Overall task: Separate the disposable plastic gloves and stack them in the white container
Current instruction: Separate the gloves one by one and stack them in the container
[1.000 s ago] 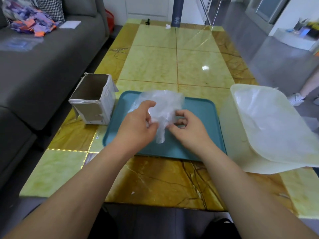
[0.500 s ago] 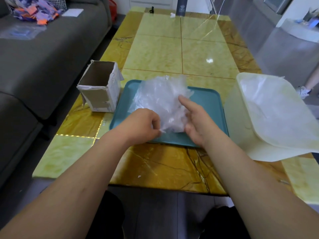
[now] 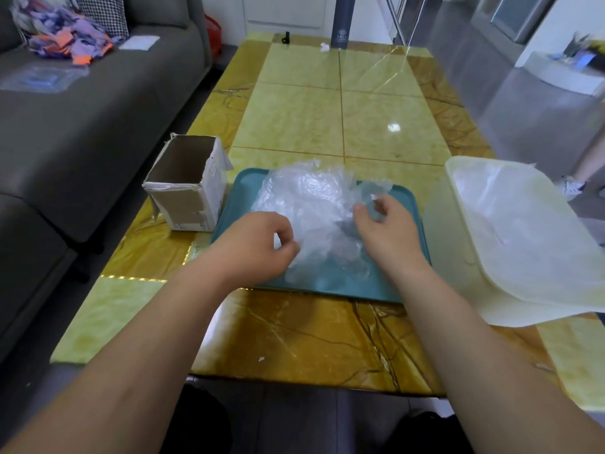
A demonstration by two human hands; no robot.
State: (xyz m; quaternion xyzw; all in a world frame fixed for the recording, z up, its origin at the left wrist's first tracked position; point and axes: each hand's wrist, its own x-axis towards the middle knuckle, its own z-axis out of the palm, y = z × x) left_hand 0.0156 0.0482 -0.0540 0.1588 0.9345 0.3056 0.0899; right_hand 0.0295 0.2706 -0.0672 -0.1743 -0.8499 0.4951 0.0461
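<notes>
The crumpled heap of clear disposable plastic gloves [image 3: 311, 204] is lying on the flat teal plastic tray [image 3: 242, 188], covering its middle. Our left hand [image 3: 258, 244] is hovering over the tray's near-left part, fingers curled, thumb and forefinger pinching the heap's near edge. Our right hand [image 3: 389, 231] is pinching film at the tray's right side; we cannot tell whether it is one glove or several. The translucent white plastic container [image 3: 458, 257] is standing just right of the tray, and an open brown cardboard box [image 3: 190, 204] is sitting just left of it.
</notes>
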